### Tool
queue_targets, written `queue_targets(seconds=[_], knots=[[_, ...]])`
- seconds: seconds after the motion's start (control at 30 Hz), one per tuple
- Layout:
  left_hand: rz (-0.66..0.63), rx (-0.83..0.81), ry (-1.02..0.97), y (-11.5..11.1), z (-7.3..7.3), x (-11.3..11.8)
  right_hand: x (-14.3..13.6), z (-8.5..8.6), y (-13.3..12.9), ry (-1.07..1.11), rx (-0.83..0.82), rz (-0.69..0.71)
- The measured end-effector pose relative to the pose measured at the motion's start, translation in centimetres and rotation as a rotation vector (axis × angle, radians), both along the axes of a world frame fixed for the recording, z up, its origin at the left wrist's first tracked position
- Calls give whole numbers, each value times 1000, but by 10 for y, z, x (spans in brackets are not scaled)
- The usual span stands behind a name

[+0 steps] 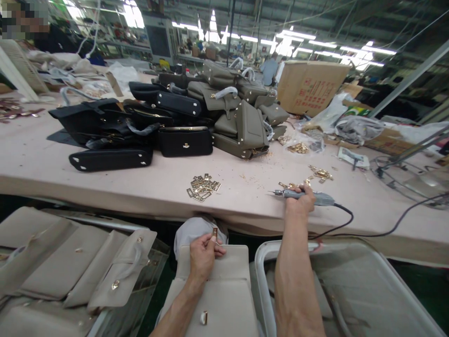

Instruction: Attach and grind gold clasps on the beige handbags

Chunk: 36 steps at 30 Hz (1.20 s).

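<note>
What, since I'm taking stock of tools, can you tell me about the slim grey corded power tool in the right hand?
The slim grey corded power tool looks like an electric screwdriver, roughly level, its silvery metal nose and thin bit pointing left. A thin black cable leaves its rounded, plastic-looking rear. The person's right hand wraps its middle, hiding part of it. It is over the pale pink tabletop, near small gold metal pieces; whether it touches the surface is unclear.

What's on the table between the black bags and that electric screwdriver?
Mainly a loose pile of gold-toned metal plates, plus scattered tiny bits, in the head view.
</note>
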<state>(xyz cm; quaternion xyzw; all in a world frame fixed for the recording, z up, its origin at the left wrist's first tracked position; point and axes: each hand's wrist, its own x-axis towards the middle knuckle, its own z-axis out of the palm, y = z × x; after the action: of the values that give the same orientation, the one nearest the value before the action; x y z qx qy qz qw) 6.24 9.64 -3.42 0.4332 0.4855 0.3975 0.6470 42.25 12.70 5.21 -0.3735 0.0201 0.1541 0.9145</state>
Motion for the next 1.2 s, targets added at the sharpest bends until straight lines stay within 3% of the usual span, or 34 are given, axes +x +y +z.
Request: queue_targets(seconds=[0.1, 0.2, 0.4, 0.53, 0.77, 1.2], knots=[[-3, -21, 3, -4, 5, 3, -27, 7, -15, 9, 37, 61], [-7, -55, 18, -6, 3, 6, -72, 12, -26, -29, 99, 163], [4, -92, 16, -4, -4, 7, -175, 22, -32, -99, -9, 345], [4, -86, -7, -4, -1, 5, -220, 18, -26, -189, -69, 386], [-1, -78, -29, -4, -4, 3, -251, 6, -21, -330, -105, 337], [-11, -79, -57, -4, -8, 3, -262, -3, -15, -425, -121, 355]])
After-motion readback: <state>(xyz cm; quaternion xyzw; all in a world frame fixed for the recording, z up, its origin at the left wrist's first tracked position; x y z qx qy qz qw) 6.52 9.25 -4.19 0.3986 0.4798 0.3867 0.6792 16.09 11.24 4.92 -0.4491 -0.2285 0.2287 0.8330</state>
